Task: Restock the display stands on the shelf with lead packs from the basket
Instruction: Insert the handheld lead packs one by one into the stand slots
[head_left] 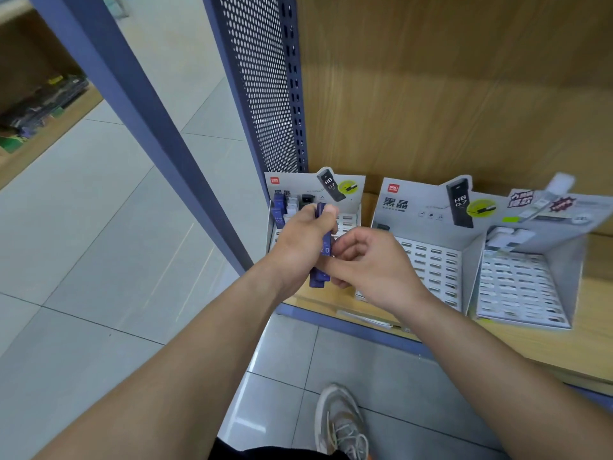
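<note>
Three grey cardboard display stands [414, 207] in a row on the pale wooden shelf [530, 350], each with a slotted white tray sloping toward the front. Held up in front of the leftmost stand [350, 194]: a small bundle of slim dark-blue plastic lead packs [323, 247], upright, above the shelf's front edge and clear of every slot. Gripped near the top by the left hand [295, 244], fingers wrapped round, thumb pressed against the upper end. Pinched lower down by the right hand [374, 267], fingers curled in against the bundle. Behind the hands, in the back rows of the leftmost stand, a few blue, white and black packs already standing. In the rightmost stand [564, 260], several white packs along the back row. Below, on the grey tiled floor [99, 260], one grey sneaker [341, 423].
</note>
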